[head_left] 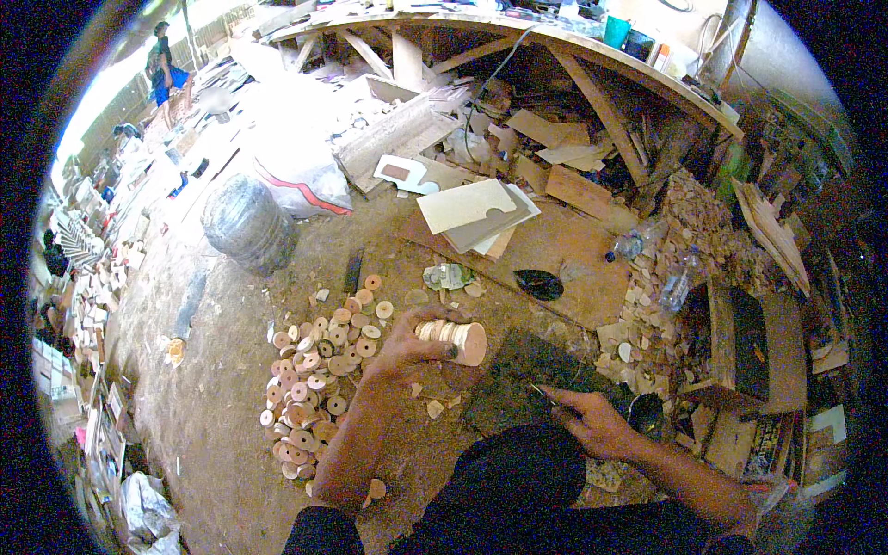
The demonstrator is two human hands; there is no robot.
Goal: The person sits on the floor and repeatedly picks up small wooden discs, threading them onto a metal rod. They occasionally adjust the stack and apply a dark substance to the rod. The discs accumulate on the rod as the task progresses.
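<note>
Dark-clothed legs sit nearest my camera, bottom centre of the frame. Just above them, at frame centre, I have the main item: a stack of round wooden discs, pale, lying roughly sideways with its flat end face toward the right of the frame.

Handling, my guess: light, stiff, dry, not very slippery. Each disc is thin, so edges could chip, and the stack could shear or spill if squeezed unevenly. I can't tell whether anything runs through it. Best hold, I'd say: wrap around the side so the edges stay lined up, or pinch both flat ends.

Hands: well apart. Left hand is wrapped around the stack, thumb along the lower side, the right part sticking out past the grip. Right hand, lower right of centre, is closed on a thin pointed tool, tip toward the upper left; exact kind too small to tell. So the stack is inside the left hand and up-left of the right one, apart from the tool tip.

Around: loose disc pile left of the left forearm, several showing centre holes; dark mat right of the stack; card sheets upper centre; wooden bench across the top.
</note>
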